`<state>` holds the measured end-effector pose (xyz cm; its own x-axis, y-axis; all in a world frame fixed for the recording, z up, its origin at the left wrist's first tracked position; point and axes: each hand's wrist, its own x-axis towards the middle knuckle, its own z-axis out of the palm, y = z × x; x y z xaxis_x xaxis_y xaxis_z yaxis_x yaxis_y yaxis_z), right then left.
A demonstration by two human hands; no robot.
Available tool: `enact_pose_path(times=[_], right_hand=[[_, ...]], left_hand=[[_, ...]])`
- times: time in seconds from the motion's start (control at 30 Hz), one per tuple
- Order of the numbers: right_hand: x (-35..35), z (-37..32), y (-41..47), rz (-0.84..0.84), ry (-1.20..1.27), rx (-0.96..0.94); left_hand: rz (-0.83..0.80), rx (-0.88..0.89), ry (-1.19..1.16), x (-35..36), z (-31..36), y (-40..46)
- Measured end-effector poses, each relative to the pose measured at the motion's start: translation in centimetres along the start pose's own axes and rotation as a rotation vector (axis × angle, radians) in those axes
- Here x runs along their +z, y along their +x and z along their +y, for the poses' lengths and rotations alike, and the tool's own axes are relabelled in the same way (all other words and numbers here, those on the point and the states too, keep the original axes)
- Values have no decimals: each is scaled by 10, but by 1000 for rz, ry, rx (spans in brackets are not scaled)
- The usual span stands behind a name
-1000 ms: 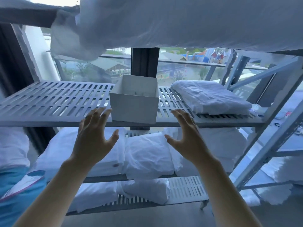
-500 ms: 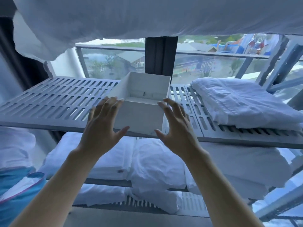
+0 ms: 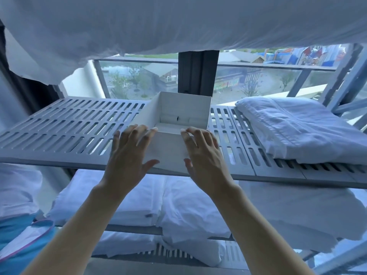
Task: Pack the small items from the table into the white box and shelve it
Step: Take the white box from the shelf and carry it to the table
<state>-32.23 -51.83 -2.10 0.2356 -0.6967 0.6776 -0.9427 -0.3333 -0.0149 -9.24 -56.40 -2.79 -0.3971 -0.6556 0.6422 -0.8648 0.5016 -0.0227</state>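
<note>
The white box [image 3: 183, 111] stands open-topped on the grey slatted shelf [image 3: 65, 126], near the shelf's front edge in the middle. My left hand [image 3: 129, 153] lies flat against the box's near left corner with fingers straight and spread. My right hand [image 3: 202, 153] lies flat against the near right side, fingers straight, tips at the rim. Neither hand curls round the box. I cannot see what lies at the bottom of the box.
A folded white sheet [image 3: 297, 126] lies on the same shelf to the right of the box. White linen [image 3: 178, 22] hangs from the shelf above. Folded bedding [image 3: 158, 205] fills the lower shelves. A blue bag [image 3: 17, 245] sits at the lower left.
Both hands have moved forward from in front of the shelf up to the box's near side. The view has come closer to the shelf.
</note>
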Motion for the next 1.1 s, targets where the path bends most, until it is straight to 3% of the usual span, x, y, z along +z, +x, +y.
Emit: enact_pose_path(times=[0.37, 1.1], right_hand=[[14, -13, 0, 85, -127, 56], [-13, -31, -17, 40, -238, 267]], left_hand=[[167, 81, -122, 17, -14, 11], [179, 159, -255, 4, 5, 16]])
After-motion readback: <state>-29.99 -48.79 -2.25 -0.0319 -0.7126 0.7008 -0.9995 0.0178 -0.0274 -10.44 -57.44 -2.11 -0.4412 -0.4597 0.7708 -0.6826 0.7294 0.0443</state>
